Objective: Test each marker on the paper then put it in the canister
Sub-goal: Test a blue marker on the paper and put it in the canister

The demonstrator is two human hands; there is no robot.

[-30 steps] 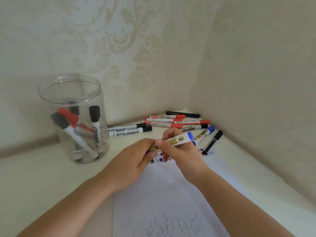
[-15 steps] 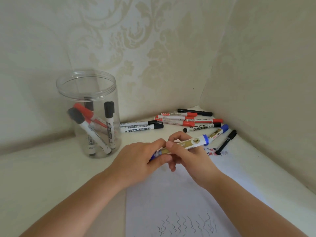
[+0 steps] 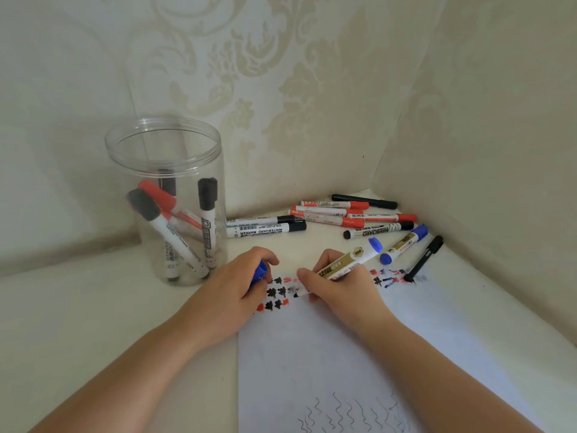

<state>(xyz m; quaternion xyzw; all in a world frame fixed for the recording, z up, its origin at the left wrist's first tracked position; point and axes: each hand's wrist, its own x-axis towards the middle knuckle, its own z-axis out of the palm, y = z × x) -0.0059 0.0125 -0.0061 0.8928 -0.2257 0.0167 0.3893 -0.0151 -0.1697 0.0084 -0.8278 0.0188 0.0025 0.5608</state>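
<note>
I'm sitting in what looks like a room at home: cream damask wallpaper (image 3: 249, 89) covers both walls of the corner in front of me. My off-white table (image 3: 78, 307) is pushed right into that corner (nothing like an office desk). Loose markers (image 3: 327, 217), a clear plastic canister (image 3: 165, 198) and scribbled paper (image 3: 327, 354) give it a casual, domestic feel.

A clear, glossy plastic canister (image 3: 165, 195) is seen. The markers (image 3: 327, 214) look like smooth plastic. The paper (image 3: 312, 354) appears matt, the wall (image 3: 281, 89) faintly embossed.
</note>
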